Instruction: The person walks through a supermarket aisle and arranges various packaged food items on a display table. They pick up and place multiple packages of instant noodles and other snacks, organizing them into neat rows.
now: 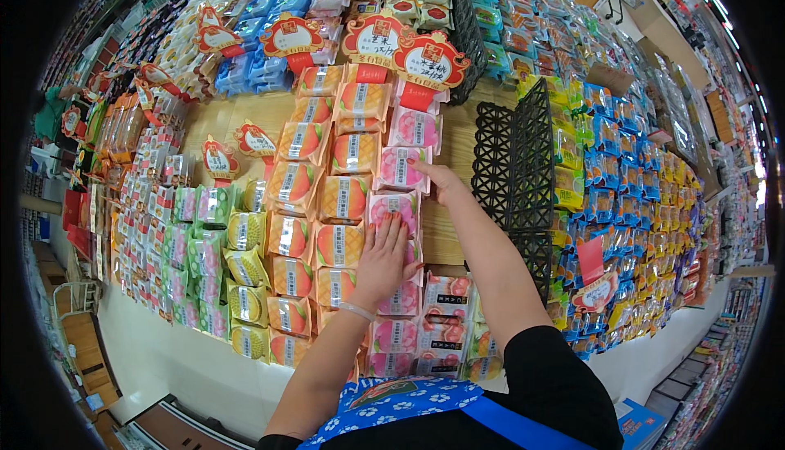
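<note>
My left hand [385,260] lies flat, palm down, over a column of pink-wrapped packaged cakes, its fingertips on one pink packet [392,207]. Farther up the same column, my right hand [432,180] touches the right side of another pink packet [402,168] with its fingers; whether it grips the packet is hard to tell. Left of the column, orange mango-print packets [344,198] stand in rows. Above my right hand, more pink packets [414,128] continue up to a red and white price sign [431,60].
Right of my right arm stand black plastic lattice dividers [493,161], with yellow and blue packets [598,174] beyond. Durian-print packets [246,266] and green packets [208,253] lie to the left. Cake packets [446,296] lie near the front edge. A person in green [49,115] is at the far left.
</note>
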### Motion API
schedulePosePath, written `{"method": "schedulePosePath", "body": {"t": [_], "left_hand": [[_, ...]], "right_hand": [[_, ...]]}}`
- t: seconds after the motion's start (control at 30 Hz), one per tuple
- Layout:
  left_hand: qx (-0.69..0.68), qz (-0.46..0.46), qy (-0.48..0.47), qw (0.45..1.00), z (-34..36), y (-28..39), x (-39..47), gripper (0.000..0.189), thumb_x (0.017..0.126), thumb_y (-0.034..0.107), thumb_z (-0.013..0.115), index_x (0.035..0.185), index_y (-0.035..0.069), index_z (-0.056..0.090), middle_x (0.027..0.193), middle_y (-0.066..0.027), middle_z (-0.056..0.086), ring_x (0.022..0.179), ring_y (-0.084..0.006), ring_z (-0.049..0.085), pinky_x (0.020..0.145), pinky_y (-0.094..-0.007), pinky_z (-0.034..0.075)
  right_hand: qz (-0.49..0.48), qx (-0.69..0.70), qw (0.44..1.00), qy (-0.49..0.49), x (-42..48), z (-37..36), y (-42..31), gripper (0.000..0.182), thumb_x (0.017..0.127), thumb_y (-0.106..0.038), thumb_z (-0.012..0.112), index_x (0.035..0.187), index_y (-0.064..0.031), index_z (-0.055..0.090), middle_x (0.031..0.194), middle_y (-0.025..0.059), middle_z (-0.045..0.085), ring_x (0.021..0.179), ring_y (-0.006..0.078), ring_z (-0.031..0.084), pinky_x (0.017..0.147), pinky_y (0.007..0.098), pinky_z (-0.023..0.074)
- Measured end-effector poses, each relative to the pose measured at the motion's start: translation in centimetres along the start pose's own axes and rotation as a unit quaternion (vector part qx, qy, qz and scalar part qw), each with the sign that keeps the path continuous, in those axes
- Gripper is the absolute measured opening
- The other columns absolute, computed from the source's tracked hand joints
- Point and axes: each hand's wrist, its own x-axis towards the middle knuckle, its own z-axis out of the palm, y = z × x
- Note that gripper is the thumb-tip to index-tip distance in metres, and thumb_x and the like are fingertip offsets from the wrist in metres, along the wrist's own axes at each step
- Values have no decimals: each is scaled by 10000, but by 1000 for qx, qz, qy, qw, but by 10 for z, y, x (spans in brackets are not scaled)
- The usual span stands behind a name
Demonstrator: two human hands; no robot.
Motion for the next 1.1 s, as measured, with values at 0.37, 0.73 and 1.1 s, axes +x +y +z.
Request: {"method": "schedulePosePath", "body": {"t": [0.37,0.73,1.1], "left_hand": [[0,1,7,1000,-2,2,3,840,884,505,668,1476,-45,439,1580,-219,390,1490,-365,324,1226,-552,211],[3,8,3,1000,5,1,5,852,870,504,683,1477,-38,432,1603,-209,358,1512,-366,290,1233,-544,207],[18,12,3,1000,7,-1,2,840,916,574,601,1518,21,409,1630,-202,314,1530,-359,253,1241,-542,167]], "right_hand": [[-51,-43,998,-17,-2,20,3,446,780,-142,874,1169,-17,695,1068,94,756,901,185,735,785,326,596],[-64,129,988,-55,-37,-86,-18,371,800,0,792,1144,61,664,1080,150,746,936,251,748,853,378,622],[-14,-157,987,-19,-160,-103,70,589,778,-21,829,1313,-54,585,1196,87,700,1066,188,679,939,330,546]]}}
